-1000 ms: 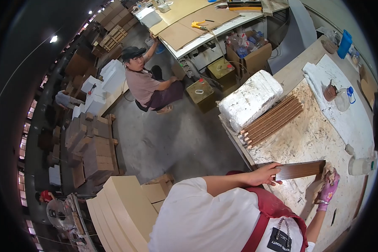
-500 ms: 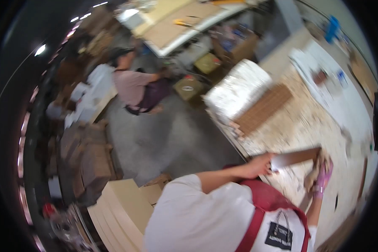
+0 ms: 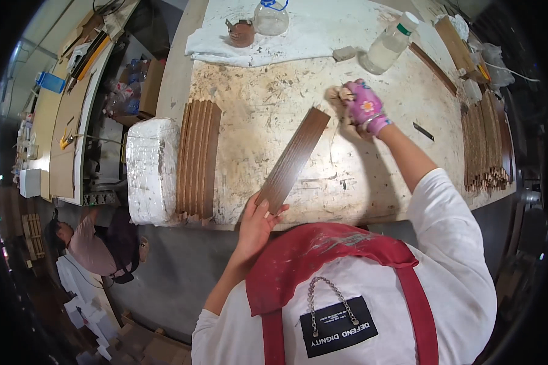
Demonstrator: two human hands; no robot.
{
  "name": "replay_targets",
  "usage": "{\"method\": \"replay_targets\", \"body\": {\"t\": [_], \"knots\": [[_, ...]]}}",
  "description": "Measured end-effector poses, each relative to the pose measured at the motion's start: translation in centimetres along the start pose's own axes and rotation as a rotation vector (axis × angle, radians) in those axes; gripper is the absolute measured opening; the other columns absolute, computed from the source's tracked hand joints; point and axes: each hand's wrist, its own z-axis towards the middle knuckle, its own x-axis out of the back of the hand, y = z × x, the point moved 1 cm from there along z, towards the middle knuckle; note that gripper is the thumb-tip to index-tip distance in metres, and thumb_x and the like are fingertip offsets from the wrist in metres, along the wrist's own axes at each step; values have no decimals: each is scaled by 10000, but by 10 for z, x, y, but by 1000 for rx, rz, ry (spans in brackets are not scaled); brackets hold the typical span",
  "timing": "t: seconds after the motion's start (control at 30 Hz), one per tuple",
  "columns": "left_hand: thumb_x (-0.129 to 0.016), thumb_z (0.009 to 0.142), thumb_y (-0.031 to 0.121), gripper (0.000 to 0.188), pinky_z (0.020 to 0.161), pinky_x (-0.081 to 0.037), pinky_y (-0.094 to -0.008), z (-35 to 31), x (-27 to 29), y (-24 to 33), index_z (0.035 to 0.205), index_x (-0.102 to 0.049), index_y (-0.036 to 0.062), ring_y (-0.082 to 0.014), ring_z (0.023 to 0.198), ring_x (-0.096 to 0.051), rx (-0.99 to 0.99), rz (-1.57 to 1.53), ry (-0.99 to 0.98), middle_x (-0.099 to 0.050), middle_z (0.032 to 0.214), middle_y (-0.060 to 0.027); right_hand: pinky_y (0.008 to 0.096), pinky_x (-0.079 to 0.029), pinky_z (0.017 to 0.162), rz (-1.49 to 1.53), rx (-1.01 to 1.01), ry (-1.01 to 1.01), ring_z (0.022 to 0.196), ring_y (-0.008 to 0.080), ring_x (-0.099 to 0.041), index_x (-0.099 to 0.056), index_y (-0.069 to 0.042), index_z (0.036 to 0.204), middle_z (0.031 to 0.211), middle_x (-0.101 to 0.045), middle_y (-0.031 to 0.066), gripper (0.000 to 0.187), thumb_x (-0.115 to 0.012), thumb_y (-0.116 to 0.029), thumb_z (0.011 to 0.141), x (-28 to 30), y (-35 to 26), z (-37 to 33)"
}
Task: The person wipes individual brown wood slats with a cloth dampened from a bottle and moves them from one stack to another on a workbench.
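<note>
My left hand grips the near end of a dark brown wood-grain strip, which slants away to the right over the worktable. A pink flowered glove covers my right hand, closed around a crumpled beige rag. This hand is right of the strip's far end and apart from it. To the left, a stack of similar brown strips lies beside a white plastic-wrapped bundle.
At the back are a clear bottle, a round jug, a rusty-brown tin and a small grey block. A dark blade-like piece and stacked strips lie right. A person crouches at lower left.
The view has turned and is sharper now. My right hand with the rag has come away from the strip's far end, while my left hand still holds the near end.
</note>
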Motion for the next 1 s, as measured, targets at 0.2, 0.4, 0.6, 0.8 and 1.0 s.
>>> {"method": "replay_targets", "body": {"t": [0.2,0.4,0.6,0.8,1.0], "knots": [[-436,959,163,386,786,-483,-307,-2,1,-5,1324,-324,112,-272,1053,-573,13,-22,61,-511,1226,-102,381,-489,773,84,448,-137,954,272,-575,-587,-131,1023,982,-553,110,306,-609,-237,737,-15,-79,-46],[-420,968,228,381,811,-475,-310,1,-4,-1,1323,-334,119,-276,1076,-559,17,30,31,-501,1245,-94,359,-494,720,72,150,-37,831,246,-596,-581,-118,974,940,-565,92,179,-512,-242,865,-26,-6,19],[-272,981,427,503,843,-470,-334,4,4,4,1344,-314,81,-290,1095,-545,2,-114,-3,-486,1265,-117,367,-466,859,510,140,-324,956,316,-565,-580,-81,1064,1022,-583,124,356,-610,-192,727,4,-95,-39],[-355,970,381,423,778,-464,-353,8,9,-12,1241,-450,70,-231,983,-574,-130,-186,-74,-569,1119,-88,376,-476,818,518,528,-198,974,249,-554,-542,-80,1099,1066,-553,106,358,-595,-236,781,-87,-95,-91],[-404,954,378,414,835,-461,-308,6,-2,-20,1278,-409,120,-243,1034,-583,-30,-245,6,-526,1196,-69,370,-347,1001,123,154,-37,1156,321,-465,-464,-33,1260,1248,-479,173,469,-547,-152,813,-28,104,7]]}}
